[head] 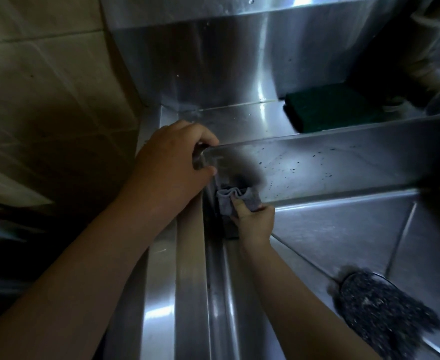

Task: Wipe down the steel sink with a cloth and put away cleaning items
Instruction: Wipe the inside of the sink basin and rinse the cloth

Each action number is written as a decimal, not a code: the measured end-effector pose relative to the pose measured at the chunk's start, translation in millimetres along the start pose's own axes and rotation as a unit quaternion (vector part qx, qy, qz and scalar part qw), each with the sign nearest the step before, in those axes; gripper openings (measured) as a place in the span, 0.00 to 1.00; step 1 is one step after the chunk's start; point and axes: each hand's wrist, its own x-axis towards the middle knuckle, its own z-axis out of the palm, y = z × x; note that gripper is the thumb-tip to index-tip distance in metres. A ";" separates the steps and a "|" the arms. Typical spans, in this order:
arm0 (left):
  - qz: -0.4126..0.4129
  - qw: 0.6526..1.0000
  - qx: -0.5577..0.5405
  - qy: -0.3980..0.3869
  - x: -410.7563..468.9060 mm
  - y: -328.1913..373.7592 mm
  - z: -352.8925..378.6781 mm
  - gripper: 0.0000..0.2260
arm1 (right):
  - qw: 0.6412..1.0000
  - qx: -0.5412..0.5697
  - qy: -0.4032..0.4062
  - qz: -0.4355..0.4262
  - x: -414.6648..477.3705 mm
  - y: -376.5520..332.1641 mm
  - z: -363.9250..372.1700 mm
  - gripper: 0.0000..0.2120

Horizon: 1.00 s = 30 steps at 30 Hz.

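Down in the basin's corner: my right hand [255,222] pinches the grey cloth [228,201], which is bunched into the seam where two walls of the steel sink [343,165] meet.
Left hand: my left hand [172,162] curls over the corner of the rim as a brace. It is near the right hand but apart from it.
Back wall: dark specks dot the metal to the right of the cloth, so I judge the wiping to be only partway done.
Back ledge: the green scouring pad [325,107] lies near the pipe [431,61] and is not yet put away.
Basin floor: a dark speckled scrubber [379,307], or perhaps a drain cover, sits at the near right. I cannot tell which.
Left to do: by my reckoning, the speckled wall, the basin floor, then stowing the pad and the cloth.
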 end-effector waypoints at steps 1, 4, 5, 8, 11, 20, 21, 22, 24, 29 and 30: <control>-0.001 1.000 0.000 0.001 -0.2 -0.1 0.1 0.13 | 1.000 0.012 -0.008 0.006 -0.4 -2.9 -1.0 0.18; -0.003 1.000 0.004 0.004 0.7 -0.6 1.0 0.13 | 0.998 0.057 -0.020 0.019 -6.2 -16.4 -1.4 0.22; -0.004 1.000 0.004 0.007 1.0 -0.7 1.4 0.13 | 0.998 0.063 -0.016 0.018 -8.5 -22.1 -0.5 0.22; -0.012 1.000 0.005 0.014 0.8 -0.3 1.7 0.13 | 0.998 0.062 -0.006 -0.018 -18.7 -42.8 3.6 0.24; -0.014 1.000 0.006 0.017 -0.4 1.3 1.3 0.13 | 0.997 0.061 -0.015 -0.055 -29.4 -66.6 8.1 0.34; -0.010 1.000 -0.002 0.016 -1.1 2.3 1.6 0.15 | 0.998 0.039 -0.003 -0.052 -22.4 -74.7 2.6 0.25; -0.008 1.000 -0.003 0.016 -0.9 1.6 1.8 0.15 | 0.998 0.035 0.000 -0.044 -18.6 -68.8 0.8 0.24; -0.005 1.000 -0.004 0.016 -0.7 0.8 2.2 0.15 | 0.999 0.032 0.003 -0.034 -14.8 -62.8 -1.8 0.24; 0.002 1.000 -0.006 0.019 -0.1 -0.6 2.8 0.15 | 0.999 0.027 0.009 -0.022 -5.5 -49.7 -6.7 0.25; 0.012 0.999 -0.003 0.029 0.3 -3.3 4.6 0.14 | 1.000 0.004 0.017 -0.026 13.4 -19.2 -16.9 0.19; 0.015 0.999 -0.004 0.032 0.5 -3.6 4.8 0.14 | 1.000 0.001 0.015 -0.025 15.6 -15.2 -18.5 0.19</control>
